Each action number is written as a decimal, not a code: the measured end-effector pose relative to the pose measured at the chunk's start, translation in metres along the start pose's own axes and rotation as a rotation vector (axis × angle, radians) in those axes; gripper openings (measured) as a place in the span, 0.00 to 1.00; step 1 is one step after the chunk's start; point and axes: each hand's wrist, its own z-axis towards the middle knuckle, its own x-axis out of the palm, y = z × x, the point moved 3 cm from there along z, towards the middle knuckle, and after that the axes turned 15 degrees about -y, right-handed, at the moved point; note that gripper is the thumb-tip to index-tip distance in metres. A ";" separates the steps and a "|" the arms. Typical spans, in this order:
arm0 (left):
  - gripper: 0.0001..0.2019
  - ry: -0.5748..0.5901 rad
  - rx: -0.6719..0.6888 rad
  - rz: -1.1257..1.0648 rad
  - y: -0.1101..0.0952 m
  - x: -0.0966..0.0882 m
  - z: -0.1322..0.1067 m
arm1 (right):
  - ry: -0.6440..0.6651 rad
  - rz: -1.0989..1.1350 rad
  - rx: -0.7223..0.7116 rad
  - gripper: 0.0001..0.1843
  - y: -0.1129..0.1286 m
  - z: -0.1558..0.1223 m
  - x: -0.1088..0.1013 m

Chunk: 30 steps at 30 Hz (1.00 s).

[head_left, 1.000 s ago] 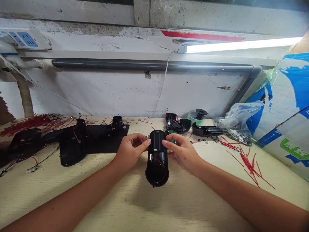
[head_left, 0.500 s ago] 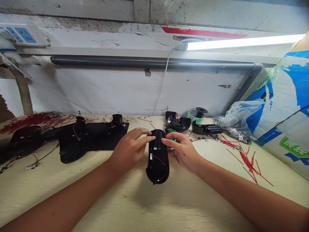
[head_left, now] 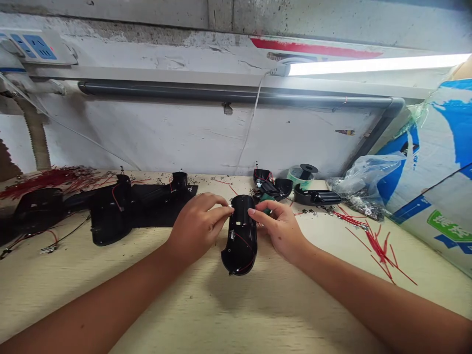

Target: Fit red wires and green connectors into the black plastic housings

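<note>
Pale tabletop (head_left: 258,314), hands (head_left: 283,228) pinched closed, touching black casing (head_left: 239,250)

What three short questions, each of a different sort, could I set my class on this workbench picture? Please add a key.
1. True or false: the person's right hand is touching the black shell.

2. Multiple choice: which things lie spread on the bench in front of the clear plastic bag?
A) screwdrivers
B) red wires
C) paper cups

3. Fill the gap: the long pipe running along the wall, below the lit tube light, is coloured ____.

Key: 1. True. 2. B. 3. Grey.
</note>
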 end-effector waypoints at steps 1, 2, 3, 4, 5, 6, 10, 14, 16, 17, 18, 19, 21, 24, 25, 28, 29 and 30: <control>0.07 0.009 0.000 -0.017 -0.001 0.001 0.000 | -0.001 -0.001 -0.008 0.23 0.000 0.000 0.000; 0.07 0.014 -0.004 -0.038 -0.001 0.002 0.000 | -0.007 -0.008 -0.025 0.23 0.000 0.000 0.000; 0.07 0.017 -0.012 -0.061 -0.002 0.003 0.000 | -0.019 -0.022 -0.052 0.23 0.000 0.000 -0.001; 0.06 0.014 -0.021 -0.083 -0.002 0.004 -0.001 | -0.036 -0.037 -0.080 0.22 0.000 0.000 -0.002; 0.06 0.010 -0.029 -0.104 -0.003 0.005 -0.001 | -0.052 -0.048 -0.103 0.22 0.000 0.001 -0.003; 0.06 0.003 -0.037 -0.122 -0.004 0.006 -0.001 | -0.066 -0.058 -0.120 0.22 0.000 0.001 -0.003; 0.05 -0.020 -0.067 -0.166 -0.008 0.005 -0.002 | -0.089 -0.103 -0.163 0.21 0.002 0.001 -0.005; 0.06 -0.033 -0.134 -0.226 -0.012 0.004 -0.003 | -0.097 -0.113 -0.155 0.20 0.007 -0.001 -0.002; 0.06 -0.024 -0.156 -0.248 -0.013 0.004 -0.003 | -0.099 -0.115 -0.155 0.20 0.009 -0.002 -0.002; 0.06 -0.022 -0.160 -0.257 -0.013 0.004 -0.002 | -0.096 -0.112 -0.154 0.20 0.009 -0.002 -0.001; 0.05 -0.019 -0.162 -0.268 -0.013 0.004 -0.002 | -0.090 -0.105 -0.151 0.21 0.009 -0.002 -0.001; 0.05 -0.017 -0.166 -0.281 -0.014 0.004 -0.001 | -0.084 -0.100 -0.146 0.21 0.009 -0.002 -0.001; 0.05 -0.011 -0.184 -0.321 -0.015 0.003 0.000 | -0.084 -0.105 -0.143 0.21 0.008 -0.002 -0.001; 0.05 0.019 -0.288 -0.387 -0.015 0.003 0.000 | -0.107 -0.146 -0.164 0.21 0.009 -0.002 -0.003; 0.05 0.027 -0.329 -0.405 -0.014 0.003 0.000 | -0.114 -0.161 -0.173 0.21 0.009 -0.002 -0.003; 0.05 0.048 -0.423 -0.443 -0.011 0.003 -0.001 | -0.130 -0.189 -0.197 0.21 0.009 -0.001 -0.004; 0.05 0.056 -0.442 -0.451 -0.010 0.004 -0.002 | -0.130 -0.190 -0.202 0.21 0.008 0.000 -0.004; 0.05 0.060 -0.457 -0.458 -0.009 0.005 -0.002 | -0.126 -0.187 -0.205 0.21 0.007 0.000 -0.005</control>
